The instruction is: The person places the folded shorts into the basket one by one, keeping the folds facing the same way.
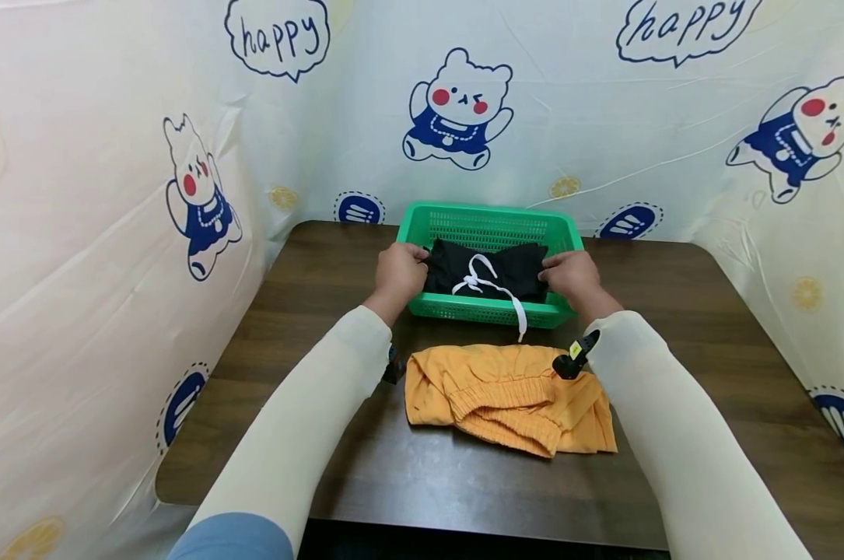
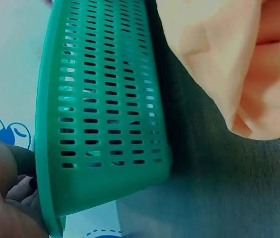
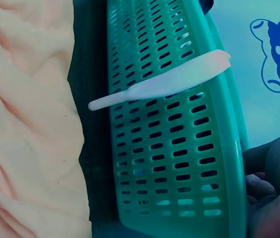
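Observation:
A folded black garment with a drawstring (image 1: 523, 268) lies inside a green plastic basket (image 1: 457, 309). At its left edge my left hand (image 1: 399, 276) pinches the cloth between thumb and fingers. My right hand (image 1: 574, 281) pinches the opposite edge, near the basket's right end. The white drawstring (image 1: 517, 311) is tied in a bow, and one end hangs over the basket's front rim. In the left wrist view the basket wall hides most of the left hand's fingertips (image 2: 23, 193). The right wrist view shows the dangling cord (image 3: 179, 77) against the slotted wall.
Folded orange elastic-waist shorts (image 1: 506, 397) lie on the brown wooden table (image 1: 365, 467) in front of the basket, between my forearms. A printed cloth curtain (image 1: 365, 117) stands behind the table and along both sides.

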A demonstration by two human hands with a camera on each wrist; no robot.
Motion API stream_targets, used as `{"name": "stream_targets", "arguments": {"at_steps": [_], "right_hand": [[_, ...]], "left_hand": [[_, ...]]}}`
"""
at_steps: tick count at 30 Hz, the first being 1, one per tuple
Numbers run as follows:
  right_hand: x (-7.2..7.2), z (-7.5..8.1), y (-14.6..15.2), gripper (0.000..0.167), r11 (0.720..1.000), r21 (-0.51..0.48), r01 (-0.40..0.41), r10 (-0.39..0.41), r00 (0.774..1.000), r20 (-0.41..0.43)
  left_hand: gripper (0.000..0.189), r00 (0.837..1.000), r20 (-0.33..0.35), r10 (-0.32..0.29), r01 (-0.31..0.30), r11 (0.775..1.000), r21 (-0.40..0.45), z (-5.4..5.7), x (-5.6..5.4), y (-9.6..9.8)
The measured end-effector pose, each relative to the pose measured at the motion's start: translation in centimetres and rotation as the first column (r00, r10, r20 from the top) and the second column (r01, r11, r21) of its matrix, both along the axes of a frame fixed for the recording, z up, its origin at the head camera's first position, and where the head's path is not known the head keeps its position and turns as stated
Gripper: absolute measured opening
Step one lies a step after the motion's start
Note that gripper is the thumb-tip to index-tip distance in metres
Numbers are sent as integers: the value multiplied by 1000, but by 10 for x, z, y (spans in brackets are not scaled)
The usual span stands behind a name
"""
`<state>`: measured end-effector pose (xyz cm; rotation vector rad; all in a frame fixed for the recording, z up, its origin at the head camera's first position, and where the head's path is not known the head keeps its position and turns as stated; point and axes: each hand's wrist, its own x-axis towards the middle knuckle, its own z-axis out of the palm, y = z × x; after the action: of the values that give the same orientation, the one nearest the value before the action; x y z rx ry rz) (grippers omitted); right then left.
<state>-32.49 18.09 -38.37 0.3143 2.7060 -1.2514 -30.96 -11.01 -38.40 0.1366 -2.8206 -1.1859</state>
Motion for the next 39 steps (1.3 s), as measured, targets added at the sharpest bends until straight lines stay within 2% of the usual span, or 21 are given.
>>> {"name": "stream_targets", "arguments": {"at_steps": [2, 6, 12, 15, 18, 22, 24, 26, 29, 31, 33, 35, 37, 39], "right_hand": [[1, -2, 1, 37, 999, 30, -27, 27, 1000, -16], [4, -4, 1, 36, 998, 54, -28, 30, 999, -35], [17, 0, 1, 37, 999, 10, 51, -49, 991, -121], [28, 3, 5, 38, 995, -59, 81, -91, 979, -185], [43, 7, 12, 40, 990, -120, 77, -104, 965, -240], [67, 11, 28, 45, 982, -172, 78, -122, 957, -263], [79, 12, 39, 48, 978, -190, 89, -136, 957, -255], [93, 14, 51, 51, 974, -204, 98, -145, 962, -233], [111, 13, 72, 55, 978, -183, 96, -131, 974, -186], [123, 10, 85, 57, 988, -136, 75, -95, 985, -142], [133, 5, 98, 60, 998, -53, 27, -32, 995, -91], [144, -3, 109, 62, 999, 3, -38, 38, 999, -30], [154, -12, 118, 63, 995, 12, -97, 96, 995, 40], [163, -22, 122, 64, 991, -22, -134, 135, 985, 106]], "left_hand": [[28, 1000, 5, -11, 11, 1000, 1, -1, 1, 1], [33, 1000, -8, -24, 24, 1000, 5, -2, 3, 1], [33, 994, -103, -45, 45, 999, -5, -8, 13, -2], [34, 985, -166, -49, 46, 999, -20, -10, 25, -6], [33, 966, -258, -31, 26, 999, -22, -12, 39, -12], [32, 933, -359, 5, -5, 1000, 2, -15, 59, -23], [34, 929, -368, 31, -24, 999, 24, -17, 71, -30], [36, 939, -339, 59, -44, 998, 51, -18, 83, -38], [38, 968, -233, 88, -70, 994, 86, -18, 101, -50], [40, 988, -126, 87, -73, 991, 110, -18, 111, -58], [42, 998, 5, 68, -68, 990, 122, -21, 120, -64], [41, 990, 136, 27, -50, 984, 171, -27, 127, -68], [37, 969, 244, -28, -33, 969, 244, -35, 133, -68], [32, 945, 318, -77, -34, 944, 329, -43, 139, -65]]}}
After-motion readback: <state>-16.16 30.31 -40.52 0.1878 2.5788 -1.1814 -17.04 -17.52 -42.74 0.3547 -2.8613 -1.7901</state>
